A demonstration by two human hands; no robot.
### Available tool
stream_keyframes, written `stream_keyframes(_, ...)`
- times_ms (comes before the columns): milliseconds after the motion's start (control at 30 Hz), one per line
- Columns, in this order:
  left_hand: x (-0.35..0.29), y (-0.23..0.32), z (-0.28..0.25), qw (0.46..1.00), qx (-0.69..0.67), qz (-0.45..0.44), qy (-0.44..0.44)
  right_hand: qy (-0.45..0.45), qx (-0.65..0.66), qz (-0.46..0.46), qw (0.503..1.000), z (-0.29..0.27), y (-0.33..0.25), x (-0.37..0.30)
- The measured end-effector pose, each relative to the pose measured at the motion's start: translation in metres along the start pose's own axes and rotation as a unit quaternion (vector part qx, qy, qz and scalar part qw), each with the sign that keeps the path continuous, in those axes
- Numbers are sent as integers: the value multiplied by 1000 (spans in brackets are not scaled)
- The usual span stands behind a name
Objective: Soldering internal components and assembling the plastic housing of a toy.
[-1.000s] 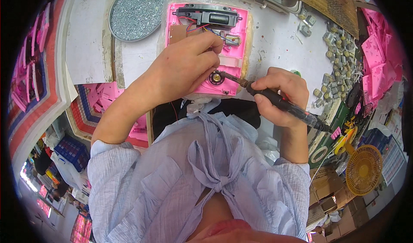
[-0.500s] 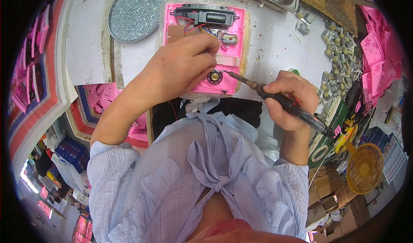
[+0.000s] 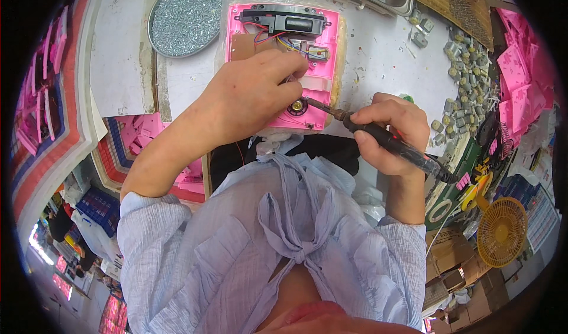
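Observation:
In front of me lies an open pink plastic casing (image 3: 319, 118) with a small round speaker (image 3: 297, 107) near its lower edge. My right hand (image 3: 409, 120) grips the dark handle of a soldering iron (image 3: 387, 140), whose tip reaches the speaker's right rim. Bent over the casing, my left hand (image 3: 254, 94) has its fingers closed at the speaker's upper left; whatever they pinch is hidden. Further up the casing sit a black plastic housing (image 3: 299, 24), coloured wires, a small metal motor (image 3: 318, 52) and a brown board (image 3: 244, 46), partly covered by my left hand.
A round tray (image 3: 155, 38) of small screws stands at the upper left. Many small metal motors (image 3: 464, 76) are heaped on the right, beside pink plastic parts (image 3: 513, 65). A yellow fan (image 3: 502, 231) is at the lower right. Some clear plastic (image 3: 273, 142) lies under the casing's near edge.
The soldering iron and my right hand have shifted slightly left, bringing the tip closer against the speaker. My left hand has moved a little to the right. The casing has barely moved.

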State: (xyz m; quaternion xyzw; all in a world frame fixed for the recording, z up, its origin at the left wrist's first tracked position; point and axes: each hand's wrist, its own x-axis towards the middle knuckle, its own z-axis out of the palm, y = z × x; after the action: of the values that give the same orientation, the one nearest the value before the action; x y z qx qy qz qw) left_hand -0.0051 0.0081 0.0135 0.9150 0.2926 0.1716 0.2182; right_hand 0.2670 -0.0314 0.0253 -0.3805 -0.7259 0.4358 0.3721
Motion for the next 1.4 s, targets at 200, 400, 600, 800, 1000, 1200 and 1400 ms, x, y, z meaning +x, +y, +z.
stream_keyframes(200, -1, 0, 0, 1000, 1, -5, -19, -18, -13, 8, 1000, -1, -1, 1)
stream_keyframes(400, 1, 1, 1, 1000, 21, 9, -16, 25, 77, 197, 977, 4, -20, 0)
stream_keyframes(600, -5, -1, 2, 999, 32, 14, -14, 96, 62, 140, 984, -9, -19, -23)
stream_keyframes(800, 1, -1, -5, 999, 16, 19, -33, 384, 112, 130, 907, -76, -9, -111)
stream_keyframes(1000, -5, -1, 9, 999, 21, 19, 26, 607, 44, 45, 792, -161, -29, -198)
stream_keyframes(1200, -13, 0, 11, 998, -15, 0, 66, 751, -113, 39, 650, -224, -13, -228)
stream_keyframes(1400, -22, -13, 5, 997, 9, 31, 68, 736, -109, 241, 624, -263, 47, -219)
